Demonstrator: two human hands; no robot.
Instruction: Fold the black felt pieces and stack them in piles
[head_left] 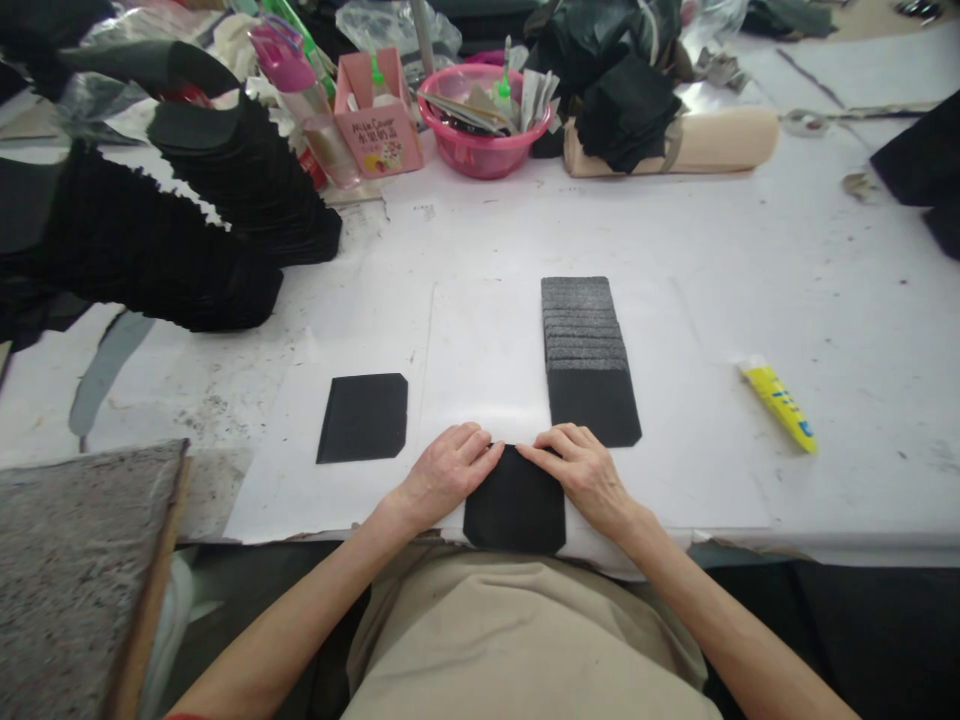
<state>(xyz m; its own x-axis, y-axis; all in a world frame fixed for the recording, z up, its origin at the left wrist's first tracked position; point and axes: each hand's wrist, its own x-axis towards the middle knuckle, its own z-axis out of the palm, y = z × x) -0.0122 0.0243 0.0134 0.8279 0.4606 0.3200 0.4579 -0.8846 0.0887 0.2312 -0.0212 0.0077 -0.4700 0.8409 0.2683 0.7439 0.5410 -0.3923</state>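
A black panel with cut corners (514, 505) lies at the table's front edge, before my body. My left hand (450, 465) pinches its far edge near the left corner. On the right, my right hand (581, 470) grips the same far edge, fingertips a short way from the left ones. Just beyond my right hand is an overlapped row of black panels (592, 405) with grey speckled strips showing. A single black panel (364, 418) lies flat to the left of my left hand, with a line along its left side.
Tall stacks of black pieces (247, 180) lean at the left. A yellow tube (780, 405) lies at the right. Along the back are a pink basket (487, 150), a pink box (382, 120) and a beige roll (720, 143). A grey speckled board (75, 560) fills the lower left.
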